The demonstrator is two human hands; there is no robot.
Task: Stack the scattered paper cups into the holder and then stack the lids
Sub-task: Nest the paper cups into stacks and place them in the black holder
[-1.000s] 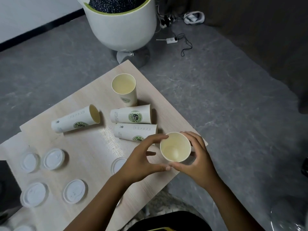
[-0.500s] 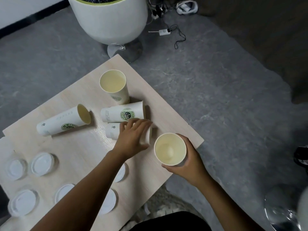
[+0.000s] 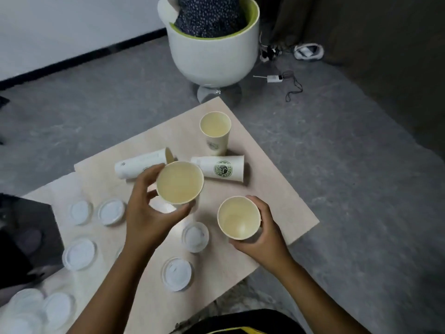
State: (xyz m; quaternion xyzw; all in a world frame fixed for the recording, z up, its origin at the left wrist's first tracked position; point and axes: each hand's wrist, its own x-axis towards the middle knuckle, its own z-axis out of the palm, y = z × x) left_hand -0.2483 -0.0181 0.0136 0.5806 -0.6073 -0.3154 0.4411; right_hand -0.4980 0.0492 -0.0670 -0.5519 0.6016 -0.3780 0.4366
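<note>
My left hand (image 3: pixel 147 213) grips a white paper cup (image 3: pixel 179 182), lifted above the table with its mouth facing up. My right hand (image 3: pixel 260 227) holds a second cup (image 3: pixel 238 218) upright near the table's right edge. A third cup (image 3: pixel 215 131) stands upright at the far side. Two more cups lie on their sides: one with a green logo (image 3: pixel 220 168), one (image 3: pixel 142 165) partly behind my left hand. Several white lids, such as lid (image 3: pixel 195 236) and lid (image 3: pixel 177 273), lie scattered on the near and left part of the table.
The light wooden table (image 3: pixel 284 203) has its right corner close to my right hand. A white round chair (image 3: pixel 212 56) with dark fabric stands beyond the table. Cables and a white adapter (image 3: pixel 274 78) lie on the grey floor. A dark object (image 3: pixel 26 237) sits at the left.
My left hand has picked up the lying cup nearest me and raised it, mouth up. My right hand still holds its cup. The camera has tilted upward.
</note>
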